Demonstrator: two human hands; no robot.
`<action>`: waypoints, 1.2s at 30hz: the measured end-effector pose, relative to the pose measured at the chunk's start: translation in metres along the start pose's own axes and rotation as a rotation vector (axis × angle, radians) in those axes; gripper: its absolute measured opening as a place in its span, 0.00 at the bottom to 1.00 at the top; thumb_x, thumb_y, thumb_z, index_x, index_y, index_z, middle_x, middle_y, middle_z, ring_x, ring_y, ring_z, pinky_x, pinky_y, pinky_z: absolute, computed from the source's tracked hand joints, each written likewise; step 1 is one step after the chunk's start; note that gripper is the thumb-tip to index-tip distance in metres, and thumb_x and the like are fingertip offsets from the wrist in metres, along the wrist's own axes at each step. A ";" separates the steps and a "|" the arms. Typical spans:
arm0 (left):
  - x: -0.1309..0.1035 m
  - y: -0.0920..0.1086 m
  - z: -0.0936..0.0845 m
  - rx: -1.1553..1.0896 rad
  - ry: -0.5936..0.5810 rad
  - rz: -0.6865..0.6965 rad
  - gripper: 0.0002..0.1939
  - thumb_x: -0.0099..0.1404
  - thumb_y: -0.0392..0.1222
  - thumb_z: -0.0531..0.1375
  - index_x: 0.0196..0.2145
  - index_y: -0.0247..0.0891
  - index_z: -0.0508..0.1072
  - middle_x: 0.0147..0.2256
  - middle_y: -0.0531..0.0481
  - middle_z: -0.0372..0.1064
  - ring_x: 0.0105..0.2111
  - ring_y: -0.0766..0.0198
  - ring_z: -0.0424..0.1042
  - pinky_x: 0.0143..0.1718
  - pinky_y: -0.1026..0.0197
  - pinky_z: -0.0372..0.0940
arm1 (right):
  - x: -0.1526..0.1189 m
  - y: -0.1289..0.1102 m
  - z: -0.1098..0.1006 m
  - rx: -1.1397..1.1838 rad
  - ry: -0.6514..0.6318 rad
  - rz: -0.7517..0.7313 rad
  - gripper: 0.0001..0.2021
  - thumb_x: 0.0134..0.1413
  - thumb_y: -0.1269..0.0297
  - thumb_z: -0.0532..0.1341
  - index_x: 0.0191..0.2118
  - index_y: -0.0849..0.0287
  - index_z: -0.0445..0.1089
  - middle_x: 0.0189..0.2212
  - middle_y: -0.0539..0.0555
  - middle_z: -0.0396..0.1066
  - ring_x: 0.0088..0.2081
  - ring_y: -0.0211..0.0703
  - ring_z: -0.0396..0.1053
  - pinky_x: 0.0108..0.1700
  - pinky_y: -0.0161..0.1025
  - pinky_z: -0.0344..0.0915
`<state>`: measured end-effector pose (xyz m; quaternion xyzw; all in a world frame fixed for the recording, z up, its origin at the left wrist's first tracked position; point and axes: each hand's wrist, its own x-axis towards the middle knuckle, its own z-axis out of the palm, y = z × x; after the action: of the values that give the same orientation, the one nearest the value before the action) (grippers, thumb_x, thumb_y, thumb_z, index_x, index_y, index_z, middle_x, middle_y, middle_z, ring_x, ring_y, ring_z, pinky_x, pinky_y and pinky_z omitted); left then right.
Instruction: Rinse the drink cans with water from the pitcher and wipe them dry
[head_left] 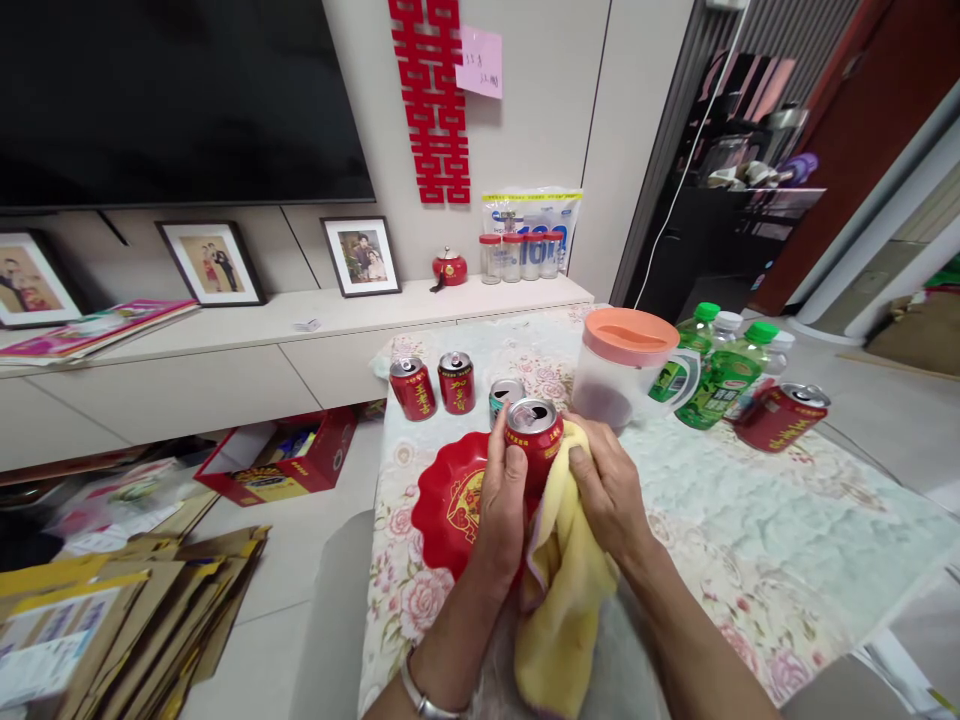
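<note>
In the head view my left hand (501, 500) is wrapped round an opened red drink can (531, 436), which stands upright in the grip with its top facing me. A yellow cloth (564, 600) hangs from my right hand (611, 490), whose fingers press its upper end against the can's right side. Below and behind my left hand lies a red scalloped plate (435, 510) with a gold design. Just beyond the held can is another opened can (504, 392), partly hidden. Farther left stand two red cans, one (412, 388) slightly tilted in view and one (457, 382) beside it.
A clear pitcher (619, 385) with an orange lid stands behind my right hand. Several green-labelled bottles (720, 385) and a red can (784, 415) are at the right. The table has a floral cloth (735, 540). Cardboard (150, 620) and a red box (322, 455) lie on the floor.
</note>
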<state>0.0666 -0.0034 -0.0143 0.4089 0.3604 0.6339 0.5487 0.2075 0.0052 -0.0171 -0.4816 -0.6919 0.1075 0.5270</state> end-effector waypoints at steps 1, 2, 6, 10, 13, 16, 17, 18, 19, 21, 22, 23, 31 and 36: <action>-0.001 0.002 0.001 0.031 0.015 0.002 0.30 0.71 0.62 0.59 0.66 0.50 0.66 0.66 0.46 0.66 0.69 0.46 0.62 0.69 0.48 0.59 | -0.001 -0.002 0.001 -0.043 0.017 -0.057 0.20 0.73 0.58 0.52 0.63 0.57 0.69 0.56 0.61 0.73 0.58 0.52 0.69 0.61 0.51 0.66; -0.002 0.004 0.001 0.059 0.026 0.003 0.32 0.70 0.63 0.59 0.66 0.50 0.66 0.66 0.45 0.67 0.68 0.45 0.63 0.68 0.48 0.60 | -0.003 -0.004 0.001 -0.081 0.031 -0.114 0.21 0.73 0.59 0.53 0.65 0.58 0.68 0.57 0.63 0.71 0.58 0.52 0.69 0.61 0.51 0.67; -0.004 0.007 0.002 0.061 0.006 -0.031 0.34 0.67 0.65 0.61 0.65 0.52 0.64 0.62 0.45 0.72 0.62 0.45 0.71 0.63 0.47 0.66 | -0.007 -0.013 0.000 -0.171 0.074 -0.274 0.23 0.71 0.61 0.55 0.67 0.58 0.65 0.59 0.65 0.68 0.61 0.56 0.66 0.60 0.54 0.67; -0.003 0.005 0.003 0.051 -0.096 -0.037 0.30 0.65 0.60 0.64 0.61 0.49 0.70 0.59 0.46 0.75 0.60 0.44 0.72 0.62 0.48 0.66 | -0.007 -0.012 -0.004 -0.039 0.143 -0.196 0.20 0.72 0.60 0.54 0.64 0.56 0.69 0.57 0.63 0.71 0.59 0.54 0.68 0.60 0.53 0.67; -0.002 0.005 0.004 0.074 -0.179 -0.029 0.26 0.65 0.55 0.65 0.59 0.49 0.73 0.57 0.46 0.77 0.59 0.44 0.73 0.61 0.49 0.66 | -0.003 -0.007 -0.007 0.185 0.147 0.062 0.19 0.73 0.54 0.53 0.57 0.56 0.75 0.54 0.60 0.75 0.56 0.53 0.72 0.60 0.50 0.67; -0.003 0.005 0.004 0.135 -0.223 -0.003 0.27 0.64 0.54 0.65 0.60 0.50 0.73 0.58 0.45 0.74 0.60 0.43 0.72 0.63 0.47 0.64 | 0.003 -0.003 -0.009 0.433 0.071 0.361 0.21 0.69 0.47 0.56 0.52 0.57 0.77 0.50 0.58 0.78 0.51 0.53 0.74 0.55 0.47 0.69; -0.004 0.005 0.004 0.178 -0.217 0.020 0.27 0.64 0.54 0.65 0.60 0.50 0.74 0.59 0.44 0.73 0.60 0.43 0.71 0.64 0.46 0.63 | 0.006 -0.003 -0.010 0.504 0.033 0.444 0.22 0.67 0.45 0.58 0.51 0.57 0.78 0.48 0.58 0.79 0.49 0.52 0.75 0.53 0.46 0.70; -0.005 0.006 0.003 0.231 -0.200 0.053 0.27 0.63 0.54 0.65 0.59 0.50 0.75 0.59 0.43 0.71 0.61 0.42 0.69 0.65 0.46 0.61 | 0.008 -0.002 -0.011 0.558 -0.009 0.506 0.21 0.65 0.45 0.60 0.49 0.57 0.78 0.46 0.57 0.80 0.47 0.52 0.75 0.50 0.44 0.71; -0.005 0.006 0.003 0.286 -0.175 0.089 0.28 0.62 0.55 0.66 0.58 0.49 0.76 0.58 0.42 0.70 0.61 0.41 0.68 0.66 0.45 0.60 | 0.010 -0.001 -0.012 0.590 -0.052 0.544 0.20 0.62 0.46 0.62 0.47 0.57 0.78 0.44 0.56 0.80 0.45 0.51 0.75 0.48 0.43 0.71; -0.006 0.007 0.003 0.370 -0.130 0.138 0.28 0.60 0.56 0.67 0.57 0.48 0.78 0.56 0.39 0.68 0.62 0.40 0.66 0.67 0.44 0.59 | 0.013 0.002 -0.013 0.596 -0.119 0.549 0.17 0.58 0.48 0.65 0.42 0.57 0.78 0.40 0.54 0.80 0.42 0.49 0.74 0.46 0.41 0.71; -0.006 0.007 0.003 0.394 -0.115 0.146 0.29 0.60 0.56 0.67 0.57 0.48 0.78 0.54 0.39 0.67 0.61 0.39 0.66 0.66 0.44 0.59 | 0.014 0.003 -0.014 0.584 -0.142 0.531 0.15 0.57 0.50 0.66 0.40 0.57 0.77 0.39 0.53 0.79 0.41 0.48 0.73 0.45 0.40 0.70; -0.006 0.007 0.003 0.404 -0.104 0.146 0.29 0.60 0.57 0.67 0.58 0.47 0.78 0.53 0.39 0.67 0.60 0.40 0.67 0.66 0.44 0.60 | 0.015 0.004 -0.014 0.569 -0.161 0.508 0.13 0.56 0.52 0.66 0.38 0.57 0.76 0.37 0.52 0.79 0.39 0.47 0.72 0.43 0.40 0.70; -0.004 0.001 0.003 0.192 0.016 0.088 0.28 0.67 0.60 0.62 0.58 0.46 0.64 0.55 0.41 0.73 0.55 0.49 0.75 0.57 0.52 0.70 | 0.010 0.001 -0.007 0.448 -0.218 0.468 0.16 0.66 0.49 0.58 0.41 0.57 0.75 0.39 0.54 0.78 0.42 0.49 0.72 0.45 0.41 0.69; 0.000 0.006 0.001 0.231 0.085 0.026 0.24 0.73 0.63 0.53 0.56 0.46 0.70 0.59 0.44 0.73 0.62 0.49 0.71 0.62 0.51 0.66 | 0.003 -0.002 -0.001 0.227 -0.095 0.267 0.21 0.72 0.49 0.52 0.52 0.56 0.76 0.51 0.57 0.78 0.53 0.51 0.72 0.57 0.45 0.66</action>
<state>0.0654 -0.0044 -0.0088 0.4468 0.4487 0.6119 0.4739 0.2070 0.0061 -0.0135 -0.5010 -0.6293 0.2766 0.5258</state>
